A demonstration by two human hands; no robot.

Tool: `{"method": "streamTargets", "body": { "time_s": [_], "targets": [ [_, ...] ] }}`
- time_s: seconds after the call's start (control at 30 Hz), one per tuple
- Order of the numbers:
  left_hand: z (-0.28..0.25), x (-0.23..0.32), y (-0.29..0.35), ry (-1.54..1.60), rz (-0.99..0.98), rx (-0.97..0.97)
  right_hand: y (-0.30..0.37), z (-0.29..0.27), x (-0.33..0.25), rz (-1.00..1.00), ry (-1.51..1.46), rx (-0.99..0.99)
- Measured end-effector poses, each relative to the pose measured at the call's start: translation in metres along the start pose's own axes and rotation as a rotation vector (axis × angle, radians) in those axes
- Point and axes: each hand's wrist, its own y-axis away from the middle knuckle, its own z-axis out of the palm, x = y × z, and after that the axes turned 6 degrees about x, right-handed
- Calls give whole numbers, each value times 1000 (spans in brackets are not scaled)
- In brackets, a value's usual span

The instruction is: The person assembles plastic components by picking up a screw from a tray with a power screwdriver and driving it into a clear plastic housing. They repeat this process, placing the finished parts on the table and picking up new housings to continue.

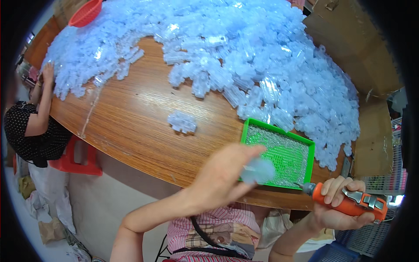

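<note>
My left hand (224,174) is closed on a clear plastic piece (258,171), smeared by motion, over the near left edge of a green tray (310,163). Small silvery screws (297,153) cover much of the tray's floor, with green ridges showing through in the middle. My right hand (338,203) is wrapped around an orange electric screwdriver (349,206), whose tip points left at the tray's near right corner. Left of the tray, a small group of clear plastic pieces (182,122) lies apart on the brown wooden table (144,105).
A large heap of clear plastic pieces (244,48) covers the table's far side. At far left are a red basket (85,13) and another person (32,126) with hands at the heap, beside a red stool (78,159). Cardboard (373,135) stands along the right.
</note>
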Motion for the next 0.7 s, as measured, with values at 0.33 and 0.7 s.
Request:
{"method": "streamTargets", "body": {
  "time_s": [0.33,0.7],
  "targets": [
    [-98,-67,-4,-804,-60,-327,10,-22,12,6,139,149],
    [-43,-94,-118,-657,-259,251,10,-19,17,2,127,167]
  ]
}}
